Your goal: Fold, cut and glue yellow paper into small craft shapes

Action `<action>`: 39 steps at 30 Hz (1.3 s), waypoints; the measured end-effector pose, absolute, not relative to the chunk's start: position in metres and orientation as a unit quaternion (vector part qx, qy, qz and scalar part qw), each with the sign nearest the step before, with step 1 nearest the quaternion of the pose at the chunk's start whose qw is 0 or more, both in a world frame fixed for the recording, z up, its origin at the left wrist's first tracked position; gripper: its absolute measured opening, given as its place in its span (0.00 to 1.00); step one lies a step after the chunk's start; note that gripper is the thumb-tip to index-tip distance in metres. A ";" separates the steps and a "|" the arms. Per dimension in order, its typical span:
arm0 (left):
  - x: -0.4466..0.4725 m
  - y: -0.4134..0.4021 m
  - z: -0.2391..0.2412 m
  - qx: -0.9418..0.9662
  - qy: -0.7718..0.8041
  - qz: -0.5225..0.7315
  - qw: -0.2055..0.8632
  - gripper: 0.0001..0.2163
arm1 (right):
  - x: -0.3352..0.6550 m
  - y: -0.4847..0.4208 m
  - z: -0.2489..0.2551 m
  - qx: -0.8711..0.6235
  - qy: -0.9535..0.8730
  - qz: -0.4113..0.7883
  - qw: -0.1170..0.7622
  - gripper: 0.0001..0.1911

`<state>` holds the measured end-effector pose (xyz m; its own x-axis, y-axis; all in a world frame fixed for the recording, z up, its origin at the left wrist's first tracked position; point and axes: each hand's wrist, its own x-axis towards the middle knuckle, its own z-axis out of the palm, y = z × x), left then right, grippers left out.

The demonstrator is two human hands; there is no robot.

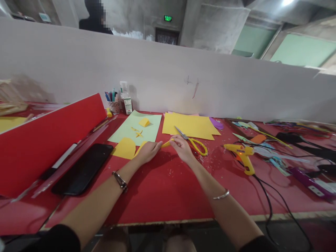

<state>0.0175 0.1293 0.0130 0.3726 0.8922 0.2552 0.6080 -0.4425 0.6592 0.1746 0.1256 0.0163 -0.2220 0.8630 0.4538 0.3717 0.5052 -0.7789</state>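
Between my two hands stretches a narrow yellow paper strip. My left hand pinches its left end, and my right hand grips its right end with bent fingers. Yellow-handled scissors lie just right of my right hand, blades pointing up and left. Beside my left hand rest a cut piece of yellow paper and part of another. Behind them, a pale green sheet carries a small folded yellow piece and several thin yellow scraps.
Yellow sheets lie at the back. A glue gun with a cord and a purple power strip are on the right. On the left are a black phone, a red board, a pen cup and a bottle.
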 end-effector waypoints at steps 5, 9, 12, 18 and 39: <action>0.016 0.134 0.010 0.733 0.481 0.373 0.303 0.20 | 0.177 0.129 0.014 -0.417 -0.714 0.279 0.488 0.12; 0.015 0.134 0.011 0.705 0.478 0.389 0.351 0.20 | 0.178 0.129 0.014 -0.422 -0.708 0.285 0.490 0.12; 0.014 0.133 0.012 0.705 0.471 0.402 0.345 0.19 | 0.177 0.126 0.014 -0.424 -0.712 0.294 0.475 0.11; 0.014 0.131 0.012 0.707 0.459 0.414 0.344 0.20 | 0.176 0.119 0.015 -0.423 -0.716 0.354 0.428 0.16; 0.016 0.131 0.018 0.594 0.400 0.515 0.472 0.21 | 0.170 0.110 0.015 -0.387 -0.822 0.300 0.293 0.28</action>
<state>0.0157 0.1310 0.0182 0.1496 0.9605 0.2345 -0.0114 -0.2355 0.9718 0.1696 0.1102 0.0150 -0.5296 0.8109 0.2490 0.4599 0.5211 -0.7190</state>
